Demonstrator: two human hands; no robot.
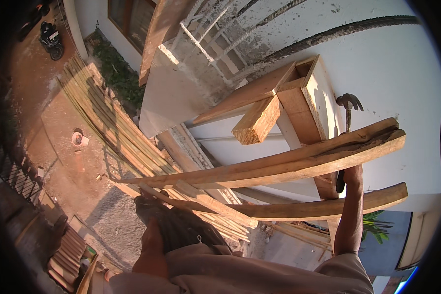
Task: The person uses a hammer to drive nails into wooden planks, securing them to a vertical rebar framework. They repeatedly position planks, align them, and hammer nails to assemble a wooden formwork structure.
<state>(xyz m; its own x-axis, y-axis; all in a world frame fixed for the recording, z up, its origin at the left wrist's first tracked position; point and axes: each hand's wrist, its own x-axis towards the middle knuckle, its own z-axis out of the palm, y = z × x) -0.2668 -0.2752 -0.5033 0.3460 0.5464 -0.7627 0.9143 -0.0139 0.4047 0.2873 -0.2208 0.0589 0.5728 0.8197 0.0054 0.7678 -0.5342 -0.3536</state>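
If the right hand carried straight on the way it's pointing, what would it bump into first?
Probably the upper wooden beam, which crosses just ahead of the right hand. Depth is unclear, though: the claw hammer it grips passes behind that beam, so the hand might too.

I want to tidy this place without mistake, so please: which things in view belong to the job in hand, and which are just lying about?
In the job, it seems: hammer, in the right grip; upper beam; lower beam.

Probably just lying about: poles; motorbike.
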